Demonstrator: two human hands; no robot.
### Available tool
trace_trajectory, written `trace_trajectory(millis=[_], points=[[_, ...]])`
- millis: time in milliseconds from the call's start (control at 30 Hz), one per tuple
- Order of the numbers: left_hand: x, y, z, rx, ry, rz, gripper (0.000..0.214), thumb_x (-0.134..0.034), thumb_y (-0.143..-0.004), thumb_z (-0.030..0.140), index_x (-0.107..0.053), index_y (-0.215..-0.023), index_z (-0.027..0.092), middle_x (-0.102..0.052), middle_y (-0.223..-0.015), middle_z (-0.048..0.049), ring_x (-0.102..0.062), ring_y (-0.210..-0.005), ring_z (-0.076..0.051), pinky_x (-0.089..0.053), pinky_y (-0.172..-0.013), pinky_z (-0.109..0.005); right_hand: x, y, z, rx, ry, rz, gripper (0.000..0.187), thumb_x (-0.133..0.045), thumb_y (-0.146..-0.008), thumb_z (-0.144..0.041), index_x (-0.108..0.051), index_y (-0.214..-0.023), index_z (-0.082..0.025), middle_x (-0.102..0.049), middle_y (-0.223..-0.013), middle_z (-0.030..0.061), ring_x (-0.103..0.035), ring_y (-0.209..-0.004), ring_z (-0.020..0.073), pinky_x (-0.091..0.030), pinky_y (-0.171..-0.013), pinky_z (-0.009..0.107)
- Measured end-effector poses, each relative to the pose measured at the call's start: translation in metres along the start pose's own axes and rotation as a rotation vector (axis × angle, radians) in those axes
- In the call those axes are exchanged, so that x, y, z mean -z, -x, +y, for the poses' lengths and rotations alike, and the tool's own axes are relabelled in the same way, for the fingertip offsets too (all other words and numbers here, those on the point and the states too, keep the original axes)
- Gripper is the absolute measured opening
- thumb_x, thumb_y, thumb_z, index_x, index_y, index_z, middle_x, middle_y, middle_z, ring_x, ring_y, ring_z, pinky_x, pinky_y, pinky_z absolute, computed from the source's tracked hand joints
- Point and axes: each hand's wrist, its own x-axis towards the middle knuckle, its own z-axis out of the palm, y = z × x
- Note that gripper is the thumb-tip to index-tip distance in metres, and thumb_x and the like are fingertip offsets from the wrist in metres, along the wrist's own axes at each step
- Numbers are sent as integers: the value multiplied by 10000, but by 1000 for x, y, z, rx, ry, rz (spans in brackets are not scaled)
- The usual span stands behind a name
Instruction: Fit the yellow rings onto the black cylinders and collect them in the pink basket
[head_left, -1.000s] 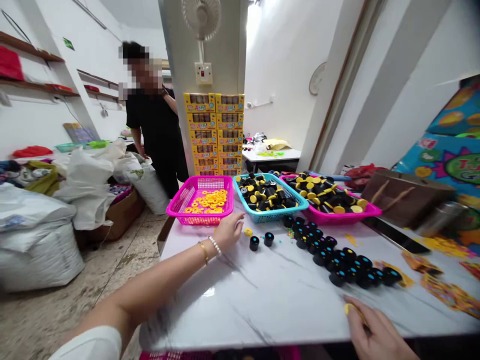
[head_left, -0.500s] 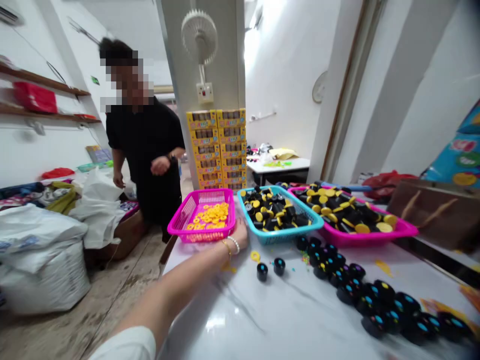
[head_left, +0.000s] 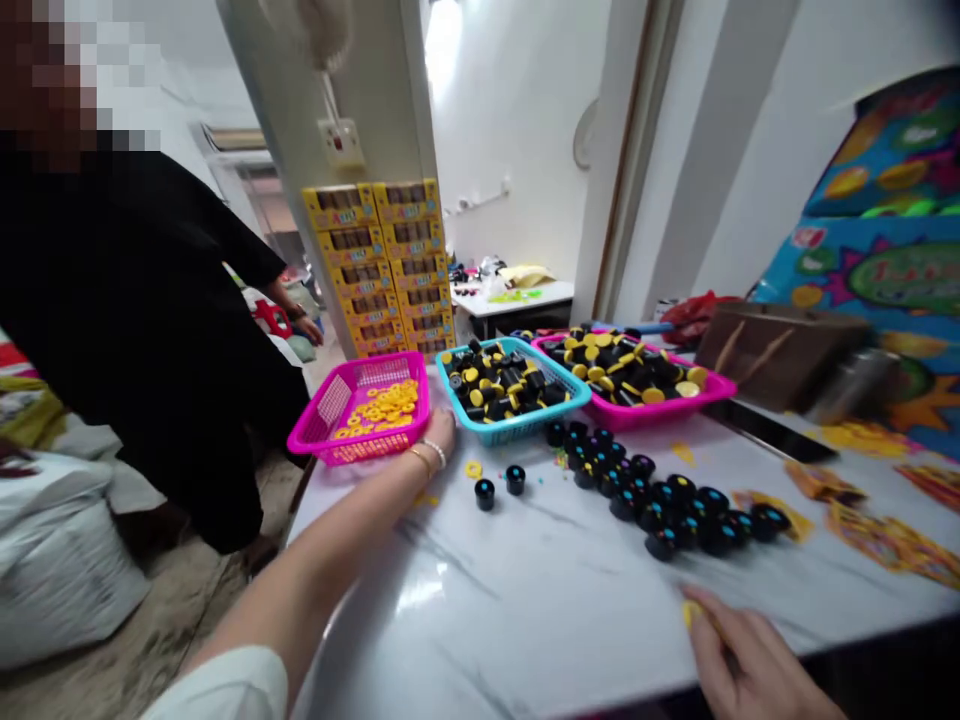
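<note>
Pink basket (head_left: 352, 425) against left fingers (head_left: 444, 428)

Three baskets (head_left: 517, 425) line the table's (head_left: 570, 600) far side; caps (head_left: 660, 500) lie before them, a person (head_left: 135, 330) apparently left.

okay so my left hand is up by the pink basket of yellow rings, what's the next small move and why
Probably reach the left hand over the near rim of the pink basket and pick a yellow ring. The hand rests at that rim, the rings lie just beyond it, and only one loose ring sits on the table beside two black caps.
</note>
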Motion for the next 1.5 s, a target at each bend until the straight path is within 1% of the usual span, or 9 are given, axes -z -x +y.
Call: trace_trajectory(millis=[133, 300, 533, 667, 900, 1100, 1300, 1400, 1500], points=[[13, 21, -3, 65, -19, -88, 170, -601, -866, 279, -622, -856, 111, -625, -836, -31, -597, -762, -150, -509, -736, -338, 11, -2, -8, 9, 84, -9, 374, -396, -896, -387, -693, -1009, -191, -698, -866, 74, -644, -707, 195, -493, -673, 276], [37, 57, 35, -8, 97, -66, 84, -615, -817, 200, -666, -775, 147, -646, -729, -21, -577, -693, -139, -454, -692, -278, 14, -7, -28, 118, -92, -68, 254, -453, -932, -333, -637, -1038, -195, -685, -907, 40, -649, -766, 173, -466, -717, 268], [14, 63, 81, -100, 343, -176, 84, -643, -739, 103, -662, -796, 162, -663, -732, -7, -591, -676, -124, -466, -648, -228, -15, -32, -98, 228, -442, -402, 180, -486, -924, -206, -644, -1008, -223, -651, -862, 51, -609, -834, 214, -485, -732, 345], [9, 74, 98, -44, 544, -218, 200, -677, -749, 176, -597, -932, 171, -671, -717, 3, -614, -652, -120, -473, -599, -210, -28, -76, -108, 204, -501, -301, 240, -555, -889, -239, -612, -1120, -207, -631, -1023, 86, -592, -925, 236, -493, -799, 388], [16, 80, 89, 123, 812, -272, 232, -698, -719, 217, -551, -889, 160, -647, -669, 7, -602, -595, -108, -424, -516, -186, -39, -127, -116, 227, -742, -279, 127, -572, -895, -243, -670, -973, -220, -668, -882, 37, -618, -793, 178, -503, -711, 304], [25, 73, 74, 234, 1085, -340, 322, -751, -688, 336, -561, -846, 130, -589, -569, 33, -561, -512, -83, -388, -474, -173, -48, -141, -131, 268, -752, -469, 117, -565, -890, -237, -674, -882, -197, -668, -788, 17, -600, -700, 147, -478, -656, 261], [27, 66, 61, 172, 929, -300, 339, -717, -728, 411, -565, -863, 141, -620, -640, 3, -587, -575, -111, -428, -529, -212, -63, -146, -133, 218, -698, -389, 65, -587, -836, -188, -617, -779, -189, -641, -707, -8, -576, -624, 125, -449, -601, 233], [28, 73, 48, 50, 615, -152, 399, -727, -719, 422, -574, -987, 169, -653, -852, -30, -604, -735, -146, -462, -633, -256, -73, -143, -125, 237, -555, -291, 62, -585, -833, -183, -640, -805, -191, -635, -725, 6, -583, -667, 144, -446, -606, 249], [20, 84, 34, -43, 290, -200, 550, -808, -626, 362, -568, -1086, 178, -627, -1020, -63, -587, -902, -211, -480, -773, -332, -82, -137, -115, 284, -474, -313, 111, -552, -857, -180, -661, -845, -196, -640, -784, 31, -598, -763, 173, -459, -632, 266]])
